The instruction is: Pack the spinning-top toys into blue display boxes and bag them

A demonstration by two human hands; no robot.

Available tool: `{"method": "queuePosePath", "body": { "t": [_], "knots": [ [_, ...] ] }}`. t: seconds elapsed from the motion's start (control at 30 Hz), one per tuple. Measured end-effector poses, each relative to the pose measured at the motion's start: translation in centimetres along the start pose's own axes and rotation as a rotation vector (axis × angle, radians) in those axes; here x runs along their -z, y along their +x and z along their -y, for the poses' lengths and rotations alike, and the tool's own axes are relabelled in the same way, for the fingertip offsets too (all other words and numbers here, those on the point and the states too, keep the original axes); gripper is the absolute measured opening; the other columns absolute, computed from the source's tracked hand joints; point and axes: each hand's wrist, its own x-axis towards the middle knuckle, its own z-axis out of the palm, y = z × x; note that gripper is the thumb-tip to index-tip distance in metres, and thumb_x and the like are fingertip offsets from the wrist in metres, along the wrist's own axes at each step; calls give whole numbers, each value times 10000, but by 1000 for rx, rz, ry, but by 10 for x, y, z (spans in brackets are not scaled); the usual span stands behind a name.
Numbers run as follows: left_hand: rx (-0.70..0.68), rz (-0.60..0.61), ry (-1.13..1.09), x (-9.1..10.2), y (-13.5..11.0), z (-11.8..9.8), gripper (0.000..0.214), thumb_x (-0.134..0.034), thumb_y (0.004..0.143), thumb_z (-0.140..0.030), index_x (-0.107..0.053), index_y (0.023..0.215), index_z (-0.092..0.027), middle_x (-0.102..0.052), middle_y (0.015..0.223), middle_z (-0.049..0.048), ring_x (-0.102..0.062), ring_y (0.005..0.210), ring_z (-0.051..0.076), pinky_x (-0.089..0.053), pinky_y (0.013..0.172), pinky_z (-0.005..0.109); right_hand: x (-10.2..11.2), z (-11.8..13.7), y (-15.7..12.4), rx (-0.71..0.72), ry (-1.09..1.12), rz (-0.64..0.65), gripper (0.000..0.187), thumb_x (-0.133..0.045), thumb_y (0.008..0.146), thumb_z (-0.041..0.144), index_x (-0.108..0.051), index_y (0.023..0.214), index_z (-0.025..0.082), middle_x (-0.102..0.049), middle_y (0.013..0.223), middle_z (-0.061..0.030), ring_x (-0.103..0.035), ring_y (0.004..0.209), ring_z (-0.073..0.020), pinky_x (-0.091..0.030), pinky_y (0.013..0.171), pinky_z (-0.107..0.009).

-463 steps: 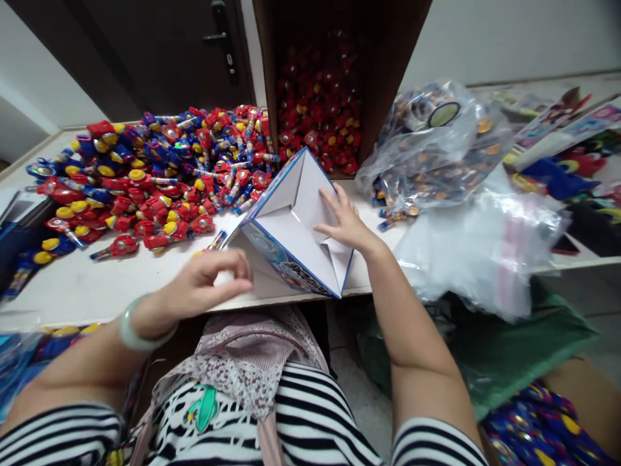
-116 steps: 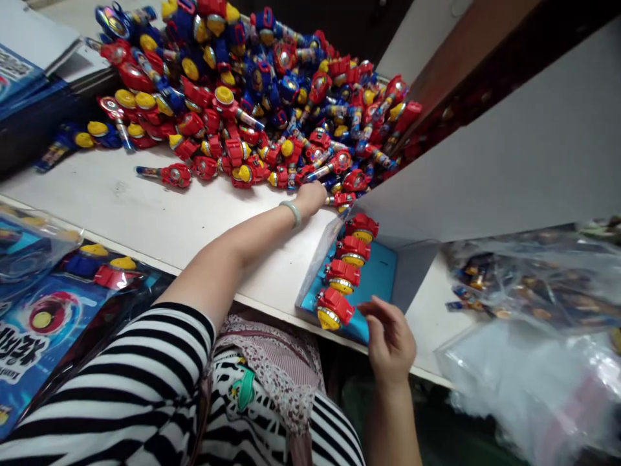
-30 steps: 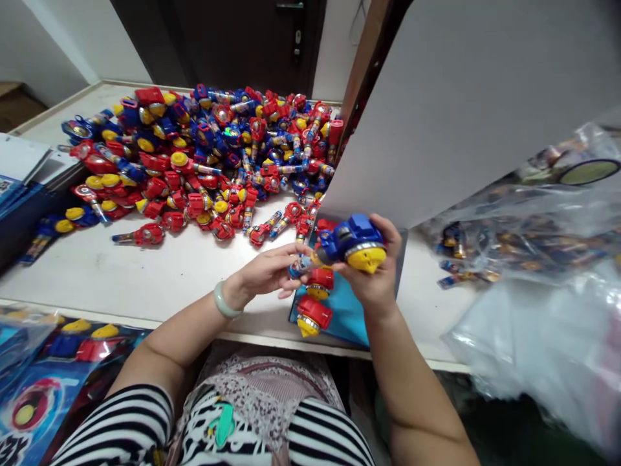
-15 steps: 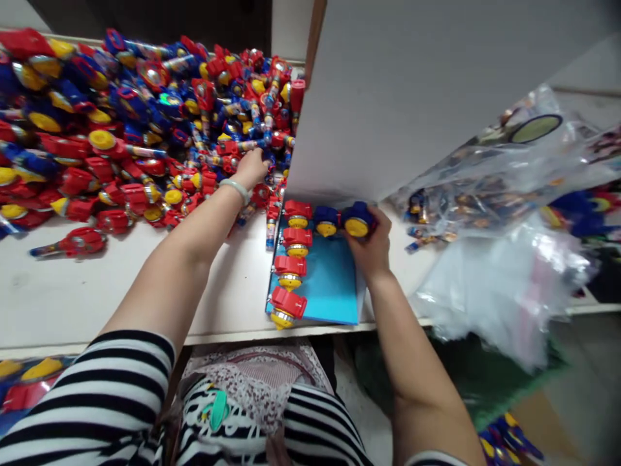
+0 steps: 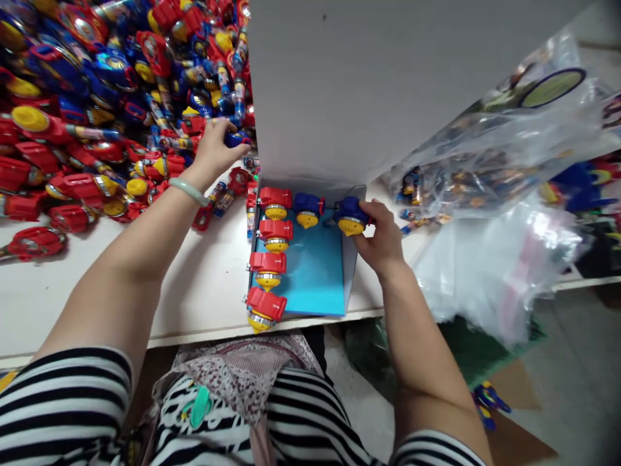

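Observation:
My right hand (image 5: 383, 243) is closed around a blue spinning-top toy (image 5: 350, 215) with a yellow tip, at the upper right corner of a light-blue flat board (image 5: 315, 278). Another blue spinning-top toy (image 5: 308, 210) lies to its left. Several red spinning-top toys (image 5: 268, 268) with yellow tips form a column along the board's left edge. My left hand (image 5: 213, 152), with a pale bangle on the wrist, reaches to the edge of the pile. Its thumb and fingers close on a blue toy (image 5: 237, 140), partly hidden by the hand.
A big pile of red and blue toys (image 5: 111, 77) covers the table's left side. A tall white panel (image 5: 369, 84) stands behind the board. Clear plastic bags (image 5: 490, 272) lie to the right, some with small items inside. The table's front edge (image 5: 208, 336) runs close to my body.
The view has shifted, moving the table's contents leftward. My left hand has closed on a blue toy in the pile. My right hand still holds its blue toy, now farther from the neighbouring one.

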Motion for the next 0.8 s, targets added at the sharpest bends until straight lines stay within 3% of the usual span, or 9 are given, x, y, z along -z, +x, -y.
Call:
{"method": "queuePosePath", "body": {
  "t": [0.1, 0.2, 0.27, 0.37, 0.47, 0.53, 0.63, 0.73, 0.8],
  "knots": [
    [-61, -189, -27, 28, -30, -1, 469, -761, 832, -501, -617, 1119, -159, -634, 1154, 13, -499, 1150, 186, -388, 1097, 380, 8, 7, 6, 37, 2, 68, 491, -644, 831, 349, -561, 1310, 281, -659, 1195, -103, -639, 1135, -288, -534, 1044, -527],
    [-22, -200, -199, 55, -60, 1, 412, -748, 820, -528, -642, 1043, -198, -672, 1015, -9, -576, 1014, 187, -506, 981, 404, 11, 11, 16, 58, 36, 141, 508, -619, 831, 294, -554, 1334, 266, -652, 1232, -112, -651, 1085, -269, -576, 947, -474],
    [52, -180, -332, 73, -78, 1, 402, -731, 809, -568, -639, 1001, -227, -683, 946, -24, -608, 979, 189, -558, 895, 395, 9, 13, 22, 71, -4, 193, 553, -612, 825, 249, -533, 1373, 250, -655, 1240, -121, -654, 1077, -276, -555, 980, -511],
    [147, -224, -380, 99, -103, -6, 450, -661, 800, -669, -641, 988, -260, -693, 916, -4, -643, 1037, 250, -590, 789, 402, 6, 17, 27, 57, -176, 239, 589, -623, 839, 217, -514, 1418, 231, -626, 1329, -154, -595, 1240, -333, -366, 1148, -670],
    [162, -258, -339, 117, -129, -30, 509, -464, 855, -734, -647, 986, -277, -680, 930, 38, -654, 1112, 324, -595, 739, 445, 18, 36, 26, 19, -318, 220, 623, -729, 829, 335, -538, 1417, 264, -476, 1523, -177, -394, 1447, -443, -180, 1163, -798],
    [94, -243, -348, 116, -146, -58, 460, -445, 875, -673, -635, 931, -258, -652, 919, 39, -676, 1093, 324, -595, 743, 449, 32, 61, 25, 46, -292, 172, 696, -786, 792, 460, -538, 1421, 293, -401, 1585, -156, -317, 1488, -475, -179, 1169, -796],
    [-77, -139, -334, 94, -166, -112, 349, -595, 881, -564, -593, 870, -214, -611, 861, 9, -713, 1006, 271, -585, 731, 374, 46, 114, 24, 143, -75, 148, 854, -777, 782, 580, -413, 1517, 344, -435, 1562, -113, -423, 1441, -408, -374, 1169, -665],
    [-165, 169, -352, 62, -174, -156, 340, -723, 881, -465, -553, 836, -175, -595, 756, -7, -725, 841, 205, -550, 643, 271, 41, 149, 18, 202, 111, 130, 831, -704, 854, 579, -306, 1560, 394, -495, 1510, -72, -563, 1318, -316, -545, 1063, -529],
    [-219, 366, -440, 48, -172, -166, 328, -711, 907, -461, -573, 877, -164, -620, 751, -2, -706, 744, 161, -530, 595, 237, 32, 148, 9, 213, 145, 62, 746, -683, 888, 536, -348, 1533, 372, -530, 1466, -67, -603, 1268, -281, -576, 1034, -469]
  ]
}}
